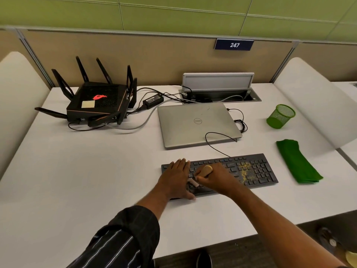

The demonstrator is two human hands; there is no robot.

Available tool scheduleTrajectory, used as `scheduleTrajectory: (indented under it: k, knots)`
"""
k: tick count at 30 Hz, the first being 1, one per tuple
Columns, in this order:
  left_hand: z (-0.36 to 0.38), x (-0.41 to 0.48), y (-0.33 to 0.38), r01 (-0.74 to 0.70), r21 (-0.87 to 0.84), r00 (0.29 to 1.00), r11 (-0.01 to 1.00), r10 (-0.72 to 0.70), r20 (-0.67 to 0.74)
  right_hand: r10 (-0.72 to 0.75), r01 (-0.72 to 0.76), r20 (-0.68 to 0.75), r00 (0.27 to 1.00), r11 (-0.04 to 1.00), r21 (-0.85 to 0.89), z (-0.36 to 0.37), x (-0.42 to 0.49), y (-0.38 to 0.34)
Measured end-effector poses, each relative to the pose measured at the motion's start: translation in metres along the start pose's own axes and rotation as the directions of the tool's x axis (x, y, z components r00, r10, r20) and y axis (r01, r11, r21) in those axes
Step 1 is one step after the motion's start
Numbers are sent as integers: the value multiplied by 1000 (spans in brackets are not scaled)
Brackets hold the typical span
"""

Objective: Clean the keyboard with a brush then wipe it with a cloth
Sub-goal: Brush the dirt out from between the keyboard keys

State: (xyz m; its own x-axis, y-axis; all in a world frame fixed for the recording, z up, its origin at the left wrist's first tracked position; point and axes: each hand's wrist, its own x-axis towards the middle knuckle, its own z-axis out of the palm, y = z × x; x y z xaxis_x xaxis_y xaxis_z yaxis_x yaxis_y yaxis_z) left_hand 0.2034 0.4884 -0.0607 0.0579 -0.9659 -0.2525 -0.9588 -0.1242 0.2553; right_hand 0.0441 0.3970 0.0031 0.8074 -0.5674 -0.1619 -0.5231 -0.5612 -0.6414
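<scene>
**Caller:** What does the head view show?

**Operator:** I see a white bench (77, 171) with a black keyboard (251, 178) near its front edge, right of centre. The left grip (178, 176) lies flat on the keyboard's left end with its fingers straight, holding nothing. I judge it is there to pin the keyboard so that brushing does not slide it.

**Caller:** And the other one?

**Operator:** The right grip (216, 178) is curled round a brush (206, 169), just beside the left. The rounded wooden handle pokes up and the working end tilts down onto the keys left of centre. I take that slant as a way to get the bristles between the keys.

**Caller:** How much is left to do?

**Operator:** Plenty, I think. Yellow crumbs (245, 172) are scattered over the keyboard's right part, by the number pad, away from the brush. A folded green cloth (297, 161) lies on the bench just right of the keyboard, not touching it. It looks parked within reach for the wiping step.

**Caller:** Is anything in the way?

**Operator:** A closed silver laptop (197, 124) sits behind the keyboard, and a thin black cable loops over it. A black router (98, 101) sits at the back left and a green mesh cup (281, 117) at the back right, both well apart from the work.
</scene>
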Motion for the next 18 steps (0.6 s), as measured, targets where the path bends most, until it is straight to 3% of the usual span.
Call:
scheduleTrajectory:
  k: [8, 14, 18]
  knots:
    - [3, -2, -5, 20, -11, 1000, 1000, -20, -9, -56, 71, 155, 986, 993, -93, -2, 4, -3]
    - [3, -3, -6, 16, -3, 1000, 1000, -16, -21, 26, -27, -31, 999, 999, -41, 6, 5, -4]
    - [3, -4, -6, 20, -2, 1000, 1000, -20, -19, 91, -91, -7, 996, 996, -16, 12, -1, -4]
